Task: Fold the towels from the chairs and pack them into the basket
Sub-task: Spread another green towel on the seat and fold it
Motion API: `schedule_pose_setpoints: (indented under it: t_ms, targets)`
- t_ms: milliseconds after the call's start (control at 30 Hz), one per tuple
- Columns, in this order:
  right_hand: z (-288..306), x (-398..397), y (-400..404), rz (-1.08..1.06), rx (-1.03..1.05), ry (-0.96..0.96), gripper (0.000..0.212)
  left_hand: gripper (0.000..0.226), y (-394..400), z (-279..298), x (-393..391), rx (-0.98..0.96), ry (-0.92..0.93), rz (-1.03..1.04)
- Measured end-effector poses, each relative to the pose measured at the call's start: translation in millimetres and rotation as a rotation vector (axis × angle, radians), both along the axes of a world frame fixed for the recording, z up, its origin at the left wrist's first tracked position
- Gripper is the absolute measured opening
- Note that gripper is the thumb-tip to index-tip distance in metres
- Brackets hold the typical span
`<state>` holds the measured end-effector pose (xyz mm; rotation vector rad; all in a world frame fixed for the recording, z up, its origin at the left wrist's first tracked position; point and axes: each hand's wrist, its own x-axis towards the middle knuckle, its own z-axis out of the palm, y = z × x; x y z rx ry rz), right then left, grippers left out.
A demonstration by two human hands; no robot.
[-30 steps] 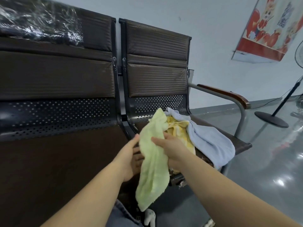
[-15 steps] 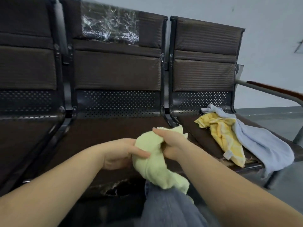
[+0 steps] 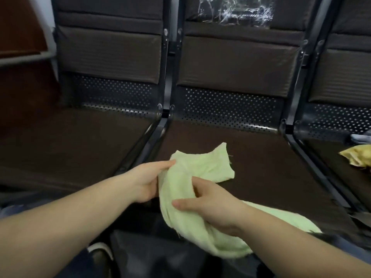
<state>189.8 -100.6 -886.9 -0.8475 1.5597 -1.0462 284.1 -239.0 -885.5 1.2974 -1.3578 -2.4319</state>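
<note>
A light green towel (image 3: pixel 202 173) is bunched between both hands over the front of the middle chair seat (image 3: pixel 251 157). My left hand (image 3: pixel 149 181) pinches its upper left edge. My right hand (image 3: pixel 210 205) grips the cloth near its middle, and the rest hangs down past my wrist toward the lower right. A yellow towel (image 3: pixel 359 155) and a bit of a pale blue towel (image 3: pixel 361 138) lie on the right chair seat at the frame edge. No basket is in view.
Three dark brown linked chairs with perforated metal backs fill the view; the left chair seat (image 3: pixel 70 141) carries nothing. Crinkled plastic wrap (image 3: pixel 236 11) covers the middle backrest top. My jeans-clad legs (image 3: pixel 160 257) are below the towel.
The view has swung left, so the yellow and blue towels slid to the right edge. Both hands carried the green towel over the middle seat, and it is more spread out now.
</note>
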Motion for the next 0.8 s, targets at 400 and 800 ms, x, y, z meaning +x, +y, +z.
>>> schedule_pose_setpoints:
  t_ms: [400, 800]
  targets:
    - [-5.3, -35.4, -8.2, -0.529, 0.076, -0.528, 0.030, 0.037, 3.2, -3.0, -2.2, -0.024, 0.083, -0.619]
    - [4.6, 5.1, 27.7, -0.344, 0.075, -0.479, 0.033, 0.028, 10.0, -1.6, 8.3, -0.160, 0.101, -0.032]
